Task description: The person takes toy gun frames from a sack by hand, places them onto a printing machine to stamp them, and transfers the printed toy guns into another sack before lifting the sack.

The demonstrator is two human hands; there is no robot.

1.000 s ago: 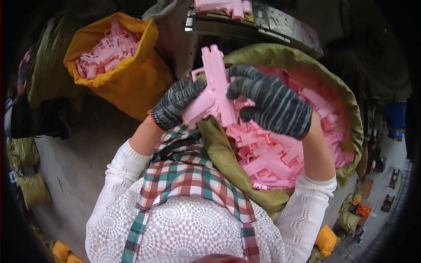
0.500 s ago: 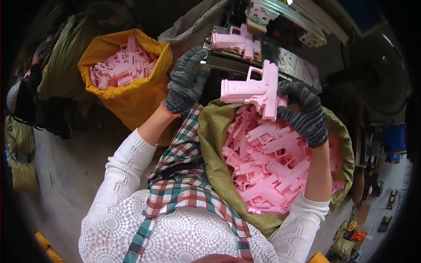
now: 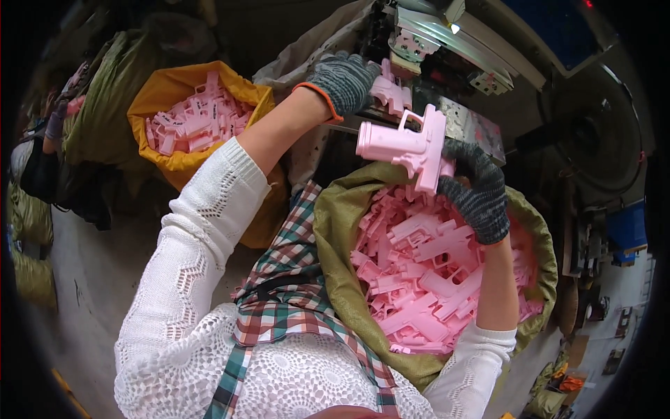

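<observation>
Both my hands wear dark grey striped knit gloves. My right hand pinches a pink plastic toy pistol by its slide side, holding it above an open olive-green sack. That sack bulges with a heap of similar pink toy pistols. Farther off, my left hand is closed over the grip end of a second pink toy pistol, which lies on the machine. The glove hides that grip and most of my fingertips.
An open yellow sack at the left holds pink toy pistols with dark markings. A fan stands at the right. Light metal machine parts overhang the far side. Another person's arm shows at the far left.
My left hand has moved right and away from me, onto the toy pistol on the machine. My right hand still holds its toy pistol in nearly the same place.
</observation>
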